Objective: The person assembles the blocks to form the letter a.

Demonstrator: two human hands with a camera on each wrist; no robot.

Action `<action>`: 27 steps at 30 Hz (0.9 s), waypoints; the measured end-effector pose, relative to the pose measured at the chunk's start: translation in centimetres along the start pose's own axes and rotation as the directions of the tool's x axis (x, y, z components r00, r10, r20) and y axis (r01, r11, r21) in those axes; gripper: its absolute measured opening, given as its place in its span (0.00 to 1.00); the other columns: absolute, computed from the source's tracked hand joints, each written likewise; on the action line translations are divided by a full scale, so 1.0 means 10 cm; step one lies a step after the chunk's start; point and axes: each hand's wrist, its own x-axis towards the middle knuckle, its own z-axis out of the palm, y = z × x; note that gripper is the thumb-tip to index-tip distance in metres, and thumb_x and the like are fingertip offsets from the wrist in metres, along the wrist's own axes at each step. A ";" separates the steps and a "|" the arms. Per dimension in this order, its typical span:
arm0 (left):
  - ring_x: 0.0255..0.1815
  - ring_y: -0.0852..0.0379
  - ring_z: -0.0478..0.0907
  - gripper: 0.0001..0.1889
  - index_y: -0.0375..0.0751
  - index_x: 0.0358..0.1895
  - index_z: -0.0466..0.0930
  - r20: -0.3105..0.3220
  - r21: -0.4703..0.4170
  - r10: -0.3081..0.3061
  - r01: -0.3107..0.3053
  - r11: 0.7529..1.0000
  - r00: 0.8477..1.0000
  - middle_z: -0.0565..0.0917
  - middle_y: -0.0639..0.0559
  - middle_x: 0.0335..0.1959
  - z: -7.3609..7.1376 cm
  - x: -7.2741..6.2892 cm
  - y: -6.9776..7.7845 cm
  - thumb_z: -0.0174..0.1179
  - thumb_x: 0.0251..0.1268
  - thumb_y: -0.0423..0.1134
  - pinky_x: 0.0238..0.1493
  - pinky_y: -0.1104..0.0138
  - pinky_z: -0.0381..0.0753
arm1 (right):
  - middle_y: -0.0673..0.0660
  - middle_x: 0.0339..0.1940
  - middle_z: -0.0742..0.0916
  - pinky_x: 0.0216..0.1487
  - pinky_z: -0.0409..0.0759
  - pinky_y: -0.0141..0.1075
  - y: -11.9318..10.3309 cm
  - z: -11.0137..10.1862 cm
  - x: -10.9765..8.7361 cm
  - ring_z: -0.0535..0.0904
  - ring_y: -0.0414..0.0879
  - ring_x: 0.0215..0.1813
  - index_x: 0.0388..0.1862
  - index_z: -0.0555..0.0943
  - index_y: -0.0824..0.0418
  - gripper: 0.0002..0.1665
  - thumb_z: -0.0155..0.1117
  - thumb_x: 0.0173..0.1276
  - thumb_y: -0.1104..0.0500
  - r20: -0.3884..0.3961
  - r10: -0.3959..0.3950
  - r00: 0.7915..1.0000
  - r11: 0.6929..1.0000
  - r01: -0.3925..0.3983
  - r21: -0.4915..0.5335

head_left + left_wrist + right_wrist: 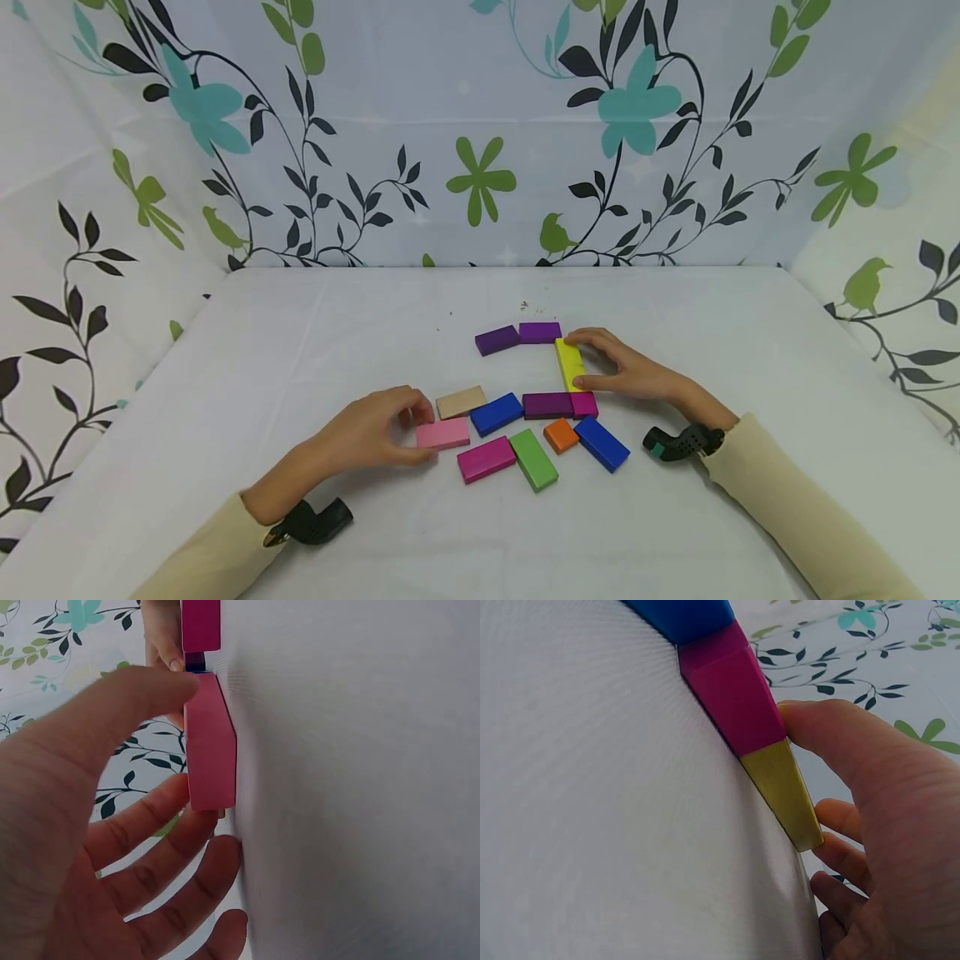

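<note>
On the white table [675, 525], I see the left hand [363, 427], half-curled, pinch the pink block [444, 434] near the tan block [461, 402]; the right hand [636, 371] grips, likewise half-curled, the yellow block [570, 364] beside a magenta block [584, 405], presumably to steady it.
</note>
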 end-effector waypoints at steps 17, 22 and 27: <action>0.40 0.61 0.75 0.24 0.46 0.56 0.79 0.156 -0.236 0.188 -0.149 0.960 0.970 0.79 0.60 0.39 -0.02 -0.01 -0.05 0.71 0.56 0.46 0.44 0.68 0.77 | 0.62 0.76 0.60 0.72 0.44 0.64 -0.02 0.00 0.00 0.48 0.61 0.78 0.73 0.64 0.57 0.38 0.67 0.67 0.55 0.004 0.004 1.000 1.000 -0.004 -0.002; 0.41 0.60 0.75 0.23 0.46 0.57 0.79 0.157 -0.272 0.245 -0.197 0.942 0.957 0.80 0.58 0.44 0.00 0.00 -0.06 0.70 0.57 0.42 0.43 0.68 0.76 | 0.62 0.76 0.60 0.72 0.44 0.64 -0.02 0.00 -0.01 0.48 0.62 0.77 0.73 0.64 0.57 0.38 0.67 0.67 0.55 0.005 0.004 1.000 1.000 -0.004 -0.006; 0.42 0.60 0.76 0.21 0.47 0.56 0.80 0.162 -0.294 0.264 -0.208 0.933 0.951 0.81 0.58 0.48 0.02 0.00 -0.06 0.69 0.58 0.41 0.44 0.68 0.76 | 0.62 0.75 0.60 0.72 0.44 0.64 -0.01 0.00 0.00 0.49 0.61 0.77 0.73 0.64 0.57 0.38 0.67 0.67 0.55 0.004 0.000 1.000 1.000 0.000 -0.004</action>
